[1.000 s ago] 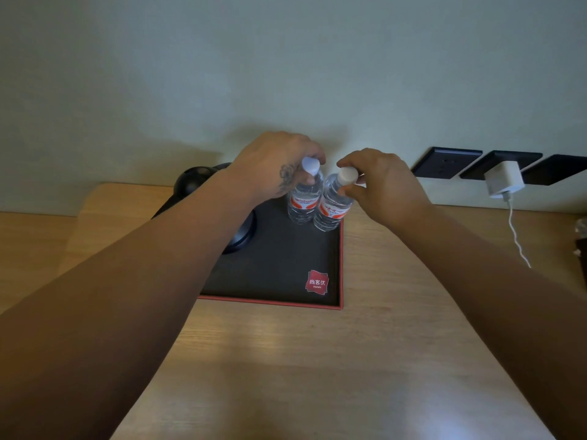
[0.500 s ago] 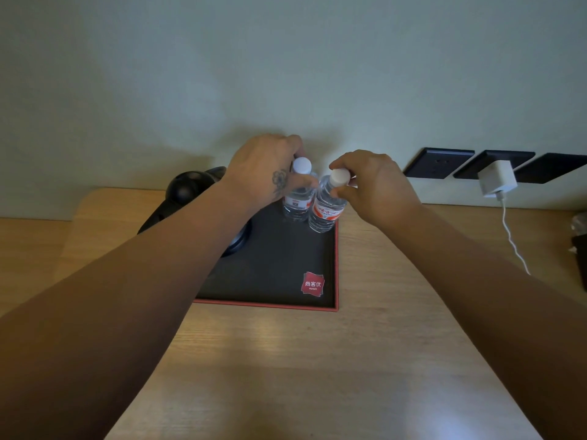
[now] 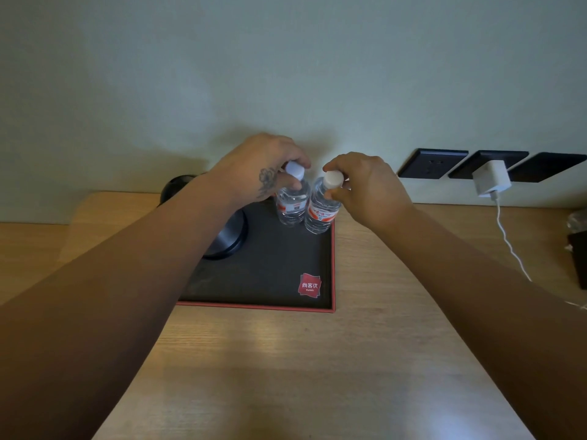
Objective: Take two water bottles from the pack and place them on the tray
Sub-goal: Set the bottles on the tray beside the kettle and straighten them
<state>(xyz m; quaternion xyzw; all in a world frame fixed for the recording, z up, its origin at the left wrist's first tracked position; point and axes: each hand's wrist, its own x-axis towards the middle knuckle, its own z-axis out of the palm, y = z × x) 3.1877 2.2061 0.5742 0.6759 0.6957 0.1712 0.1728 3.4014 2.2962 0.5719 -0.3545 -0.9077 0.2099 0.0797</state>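
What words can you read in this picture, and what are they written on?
"尚客优" with "Hotels" beneath: on the red logo patch in the near right corner of the black tray.
Red and white labels on the left water bottle and right water bottle: too blurred to read.

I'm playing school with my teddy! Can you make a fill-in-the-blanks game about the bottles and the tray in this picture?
1. Each hand pinches a water bottle by its white ____.
2. The left bottle and the right bottle stand on the black ____ with the red edge.
3. The left hand and right hand hold ____ bottle each.
4. A white charger is plugged into the ____.

Missing words: cap, tray, one, wall
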